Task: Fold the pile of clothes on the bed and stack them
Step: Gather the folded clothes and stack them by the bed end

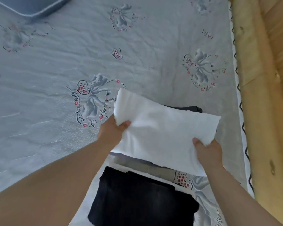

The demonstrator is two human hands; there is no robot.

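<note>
You held the folded white cloth [163, 132] over the stack [137, 162], left hand [112, 132] and right hand [207, 152] both pinching it. I think you needed to lay it flat on the stack next.

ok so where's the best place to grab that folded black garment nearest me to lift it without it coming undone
Take the folded black garment by its two short side edges, one hand from each side, fingers slid under and thumbs on top, as the left hand and right hand hold the white folded cloth. It lies flat in layers, so support from below likely keeps them together.
</note>
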